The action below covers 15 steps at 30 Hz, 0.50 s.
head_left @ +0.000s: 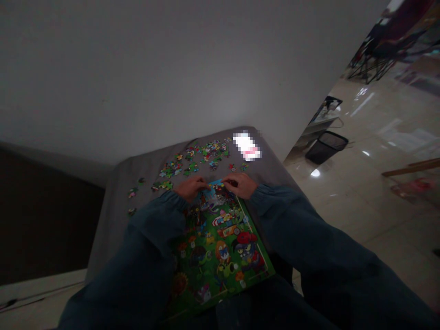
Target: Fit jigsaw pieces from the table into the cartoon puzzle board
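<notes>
A jigsaw puzzle board [220, 247] with colourful cartoon figures on a green ground lies tilted in front of me, its lower end by my lap. At its far edge my left hand [189, 189] rests over the top left corner, fingers drawn together. My right hand [243, 185] is opposite, at the top right corner, thumb and fingers pinched. Whatever is between the fingers of either hand is too small and dark to make out. Beyond the hands, many loose puzzle pieces [215, 149] lie scattered on the grey padded surface [115, 229].
A glowing phone [246, 145], blurred out, lies at the far right of the grey surface. A pale wall [172, 78] rises behind it. On the shiny tiled floor to the right are a black mesh bin [326, 145] and a folding chair [385, 50].
</notes>
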Each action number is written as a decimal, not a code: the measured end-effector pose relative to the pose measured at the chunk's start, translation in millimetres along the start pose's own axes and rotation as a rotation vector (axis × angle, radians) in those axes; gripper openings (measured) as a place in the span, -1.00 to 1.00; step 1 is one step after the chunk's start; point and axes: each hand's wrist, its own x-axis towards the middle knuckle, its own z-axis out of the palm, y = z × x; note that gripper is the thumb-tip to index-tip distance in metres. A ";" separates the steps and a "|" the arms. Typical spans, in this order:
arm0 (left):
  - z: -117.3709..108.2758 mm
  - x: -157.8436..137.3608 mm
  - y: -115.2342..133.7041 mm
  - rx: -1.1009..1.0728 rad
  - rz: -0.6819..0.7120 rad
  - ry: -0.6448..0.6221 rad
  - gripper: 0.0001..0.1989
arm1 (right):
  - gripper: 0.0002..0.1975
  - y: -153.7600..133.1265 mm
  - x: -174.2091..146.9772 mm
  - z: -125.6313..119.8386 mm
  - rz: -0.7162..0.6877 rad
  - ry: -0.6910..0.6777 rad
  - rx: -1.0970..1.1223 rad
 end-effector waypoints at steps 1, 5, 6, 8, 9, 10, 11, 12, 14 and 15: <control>2.3 2.9 0.6 0.002 0.013 0.000 -0.72 | -0.80 0.1 0.2 0.0 -0.002 -0.003 -0.006; 8.4 10.9 3.8 0.004 0.048 0.025 -0.71 | -0.79 0.3 1.3 -1.7 -0.026 -0.028 -0.032; 7.6 10.6 4.6 0.004 0.052 0.037 -0.70 | -0.77 -0.1 1.4 -2.5 -0.038 -0.038 -0.041; 2.5 4.8 5.6 0.010 0.041 0.081 -0.72 | -0.75 -2.3 1.0 -3.3 -0.084 -0.066 -0.060; -1.5 -1.4 5.8 0.016 0.027 0.109 -0.72 | -0.73 -4.3 0.5 -2.9 -0.115 -0.087 -0.067; -6.0 -10.0 5.9 0.024 0.006 0.139 -0.71 | -0.71 -6.9 -0.3 -1.8 -0.148 -0.110 -0.071; -10.5 -21.2 5.8 0.032 -0.017 0.169 -0.67 | -0.67 -10.0 -1.2 0.2 -0.179 -0.137 -0.081; -14.7 -34.6 5.5 0.040 -0.036 0.189 -0.64 | -0.62 -13.5 -2.2 3.1 -0.207 -0.171 -0.104; -20.8 -66.6 5.0 0.062 -0.086 0.236 -0.60 | -0.53 -20.4 -3.6 10.4 -0.252 -0.255 -0.185; -22.7 -83.9 4.8 0.076 -0.122 0.260 -0.58 | -0.50 -23.3 -4.0 14.3 -0.273 -0.303 -0.235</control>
